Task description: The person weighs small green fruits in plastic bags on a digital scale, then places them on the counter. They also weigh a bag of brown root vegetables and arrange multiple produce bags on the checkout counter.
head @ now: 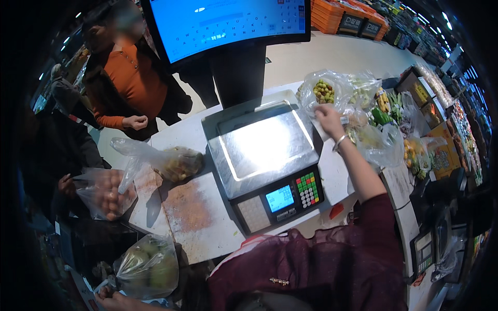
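At the lower left edge, my left hand (pixel 111 297) holds the gathered neck of a clear plastic bag of large green fruit (pixel 149 266). My right hand (pixel 328 118), with a bracelet at the wrist, has its fingers curled on a clear plastic bag of small green-brown fruit (pixel 323 91), just right of the scale; the fingertips are partly hidden. The electronic scale (pixel 268 144) has a bare metal pan, a lit display and a keypad. Left of it lies a knotted plastic bag of produce (pixel 181 161). A person's hand (pixel 67 186) holds a bag of round brown items (pixel 111 192).
Bagged vegetables and fruit (pixel 381 136) crowd the counter's right side. A monitor (pixel 229 25) stands behind the scale. A person in an orange top (pixel 134 77) stands across the white counter (pixel 225 233). Another scale (pixel 424 250) is at the lower right.
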`<state>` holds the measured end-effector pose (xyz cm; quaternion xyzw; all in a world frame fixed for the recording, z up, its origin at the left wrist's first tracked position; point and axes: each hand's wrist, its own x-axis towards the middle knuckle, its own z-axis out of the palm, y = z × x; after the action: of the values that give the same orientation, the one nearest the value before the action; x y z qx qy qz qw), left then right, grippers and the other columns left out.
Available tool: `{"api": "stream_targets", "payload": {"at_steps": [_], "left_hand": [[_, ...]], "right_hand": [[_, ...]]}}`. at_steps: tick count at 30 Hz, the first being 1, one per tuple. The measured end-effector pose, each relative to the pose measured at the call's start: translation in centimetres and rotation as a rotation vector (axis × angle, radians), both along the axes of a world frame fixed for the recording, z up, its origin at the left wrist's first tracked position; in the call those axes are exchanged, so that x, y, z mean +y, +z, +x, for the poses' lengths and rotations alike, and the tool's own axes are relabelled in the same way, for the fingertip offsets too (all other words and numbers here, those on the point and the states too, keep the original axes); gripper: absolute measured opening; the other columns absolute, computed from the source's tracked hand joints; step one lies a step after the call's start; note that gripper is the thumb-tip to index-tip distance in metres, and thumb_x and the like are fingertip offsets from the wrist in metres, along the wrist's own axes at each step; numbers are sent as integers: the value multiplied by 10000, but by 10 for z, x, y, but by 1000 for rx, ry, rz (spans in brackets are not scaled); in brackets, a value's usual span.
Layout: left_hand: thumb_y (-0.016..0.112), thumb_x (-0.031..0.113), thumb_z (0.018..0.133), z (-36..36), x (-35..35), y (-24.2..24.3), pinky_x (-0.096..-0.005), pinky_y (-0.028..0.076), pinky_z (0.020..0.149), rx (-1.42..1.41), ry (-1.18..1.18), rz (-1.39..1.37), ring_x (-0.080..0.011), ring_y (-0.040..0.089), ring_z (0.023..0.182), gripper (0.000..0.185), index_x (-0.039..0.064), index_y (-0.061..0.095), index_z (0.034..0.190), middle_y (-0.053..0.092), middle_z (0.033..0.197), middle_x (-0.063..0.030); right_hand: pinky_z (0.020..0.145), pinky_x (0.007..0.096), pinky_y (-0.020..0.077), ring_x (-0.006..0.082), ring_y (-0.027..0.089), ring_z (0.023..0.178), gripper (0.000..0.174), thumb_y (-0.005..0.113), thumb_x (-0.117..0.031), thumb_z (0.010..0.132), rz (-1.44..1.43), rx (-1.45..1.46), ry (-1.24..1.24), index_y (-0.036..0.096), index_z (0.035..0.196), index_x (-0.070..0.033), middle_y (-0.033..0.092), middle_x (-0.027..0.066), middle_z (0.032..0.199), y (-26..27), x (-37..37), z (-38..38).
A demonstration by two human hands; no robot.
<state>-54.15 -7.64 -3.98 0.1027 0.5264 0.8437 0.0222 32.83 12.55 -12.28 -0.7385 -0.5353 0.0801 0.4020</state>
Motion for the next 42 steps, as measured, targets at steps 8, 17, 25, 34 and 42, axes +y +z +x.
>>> {"api": "stream_targets", "payload": {"at_steps": [8, 17, 25, 34, 42], "left_hand": [[583, 236, 833, 14, -1, 19, -294, 411, 552, 105, 328, -224, -158, 506, 576, 266, -5, 579, 721, 540, 638, -69], [503, 188, 878, 182, 69, 53, -218, 286, 367, 523, -66, -714, -68, 385, 402, 227, 84, 498, 677, 394, 492, 15], [466, 174, 911, 300, 97, 112, -181, 286, 379, 404, -96, -341, -56, 317, 389, 267, 88, 433, 660, 338, 529, 18], [394, 116, 952, 428, 190, 146, -192, 359, 413, 369, -937, 84, -49, 362, 401, 255, 67, 485, 719, 388, 522, 37], [482, 123, 906, 555, 258, 101, -219, 409, 452, 422, -1489, 64, -105, 516, 476, 244, -1, 513, 698, 507, 565, -43]], "right_hand": [[828, 396, 479, 332, 612, 946, 255, 536, -100, 778, -456, -386, -219, 655, 1000, -59, 637, 176, 995, -63, 136, 173], [960, 371, 406, 312, 520, 1144, 431, 353, -308, 909, -577, 127, -315, 569, 1173, -45, 533, 172, 1244, -99, 178, 194], [946, 384, 418, 319, 530, 1128, 392, 401, -255, 893, -505, 146, -206, 566, 1159, -19, 553, 191, 1206, -69, 163, 172], [717, 375, 500, 308, 629, 788, 204, 689, -126, 681, -280, -210, 8, 618, 820, 5, 642, 178, 823, -6, 67, 132], [509, 231, 452, 91, 554, 624, 123, 600, -20, 799, -16, 781, 126, 568, 918, -23, 566, 29, 763, -4, -113, 69]]}}
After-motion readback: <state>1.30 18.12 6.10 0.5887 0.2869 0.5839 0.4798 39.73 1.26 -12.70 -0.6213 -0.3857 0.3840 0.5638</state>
